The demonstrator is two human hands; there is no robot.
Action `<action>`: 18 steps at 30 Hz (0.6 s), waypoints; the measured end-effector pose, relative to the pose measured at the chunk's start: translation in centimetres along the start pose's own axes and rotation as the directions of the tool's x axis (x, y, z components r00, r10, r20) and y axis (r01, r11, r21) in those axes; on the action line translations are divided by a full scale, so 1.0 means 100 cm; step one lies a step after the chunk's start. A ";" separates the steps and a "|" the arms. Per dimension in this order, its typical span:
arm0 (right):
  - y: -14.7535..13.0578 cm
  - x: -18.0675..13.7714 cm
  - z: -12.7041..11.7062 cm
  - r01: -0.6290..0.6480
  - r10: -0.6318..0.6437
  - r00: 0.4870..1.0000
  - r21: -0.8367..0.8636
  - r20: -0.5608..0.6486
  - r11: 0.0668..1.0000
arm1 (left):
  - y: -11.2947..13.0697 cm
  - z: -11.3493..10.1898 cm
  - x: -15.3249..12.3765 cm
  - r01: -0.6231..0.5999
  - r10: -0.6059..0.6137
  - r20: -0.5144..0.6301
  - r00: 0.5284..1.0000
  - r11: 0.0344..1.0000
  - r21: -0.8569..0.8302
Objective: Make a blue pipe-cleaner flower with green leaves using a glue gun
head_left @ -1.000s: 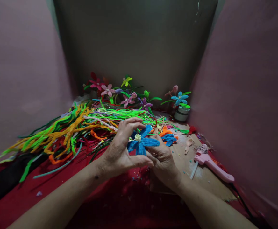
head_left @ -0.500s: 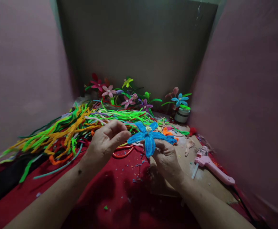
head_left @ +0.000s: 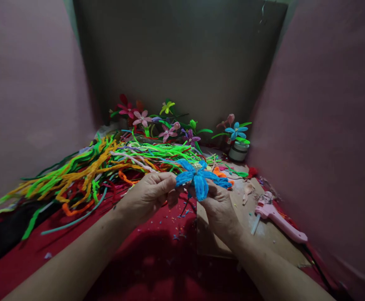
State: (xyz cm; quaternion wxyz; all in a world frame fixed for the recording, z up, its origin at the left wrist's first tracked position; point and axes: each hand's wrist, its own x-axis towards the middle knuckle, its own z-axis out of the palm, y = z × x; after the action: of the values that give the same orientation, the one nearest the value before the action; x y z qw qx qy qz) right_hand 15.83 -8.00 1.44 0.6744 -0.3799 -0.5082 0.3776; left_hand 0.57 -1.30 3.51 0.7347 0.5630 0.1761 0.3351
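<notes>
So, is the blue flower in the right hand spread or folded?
Spread. The blue flower, held in the right hand, has its petals fanned outward around a pale center.

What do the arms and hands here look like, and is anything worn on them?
These are a person's, not a machine's. The left hand and right hand wear no gloves; the fingers are partly hidden, so a ring can't be ruled out. No sleeve, watch or bracelet shows on either forearm.
</notes>
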 end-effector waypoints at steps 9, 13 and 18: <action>0.001 0.004 -0.001 -0.195 0.217 0.969 0.181 -0.114 0.964 | -0.015 0.019 0.000 -0.020 0.114 -0.203 0.972 0.909 0.415; 0.005 0.002 0.002 -0.197 0.226 0.970 0.250 -0.093 0.948 | -0.034 0.028 0.000 -0.126 0.293 -0.138 0.946 0.725 0.677; 0.013 -0.002 0.009 -0.182 0.217 0.970 0.272 -0.107 0.945 | -0.045 0.021 0.001 -0.199 0.530 0.098 0.843 0.137 0.970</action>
State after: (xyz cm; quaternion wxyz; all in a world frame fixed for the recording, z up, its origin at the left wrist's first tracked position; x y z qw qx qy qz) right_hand 14.76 -7.48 0.42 0.7095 -0.3625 -0.3663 0.4807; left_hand 3.31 -3.37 -0.11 0.0959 0.8628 0.2963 0.3982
